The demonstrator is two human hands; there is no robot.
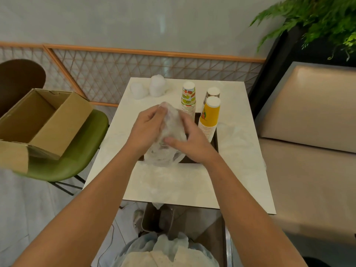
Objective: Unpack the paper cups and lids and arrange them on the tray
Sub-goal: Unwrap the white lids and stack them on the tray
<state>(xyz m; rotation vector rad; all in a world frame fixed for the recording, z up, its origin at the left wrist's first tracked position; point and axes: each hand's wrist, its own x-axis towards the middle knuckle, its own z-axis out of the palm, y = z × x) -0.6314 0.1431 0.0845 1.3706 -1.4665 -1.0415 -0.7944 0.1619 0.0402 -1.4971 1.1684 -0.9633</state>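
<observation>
White marble worktop (pixel 173 184). Nearest, my left grip (pixel 148 130) and right grip (pixel 190 143) each close round a clear plastic bag (pixel 170 126), contents blurred, over the dark tray (pixel 215 140). Beyond, at its far right: yellow cups (pixel 209 120), patterned cups (pixel 188 101), dark cups (pixel 212 94); farthest, wrapped bundles (pixel 157 88).

Café seating area, padded bench (pixel 308 116), small table (pixel 173 182), lattice partition (pixel 154 74), potted fern (pixel 317 18)

The wrap (pixel 172 126) I hold is thin, cloudy, crinkled plastic. The cups (pixel 209 116) are printed paper, lightly glossy. The table (pixel 173 182) looks like smooth, pale polished stone; the box (pixel 48 120) is matt brown cardboard.
</observation>
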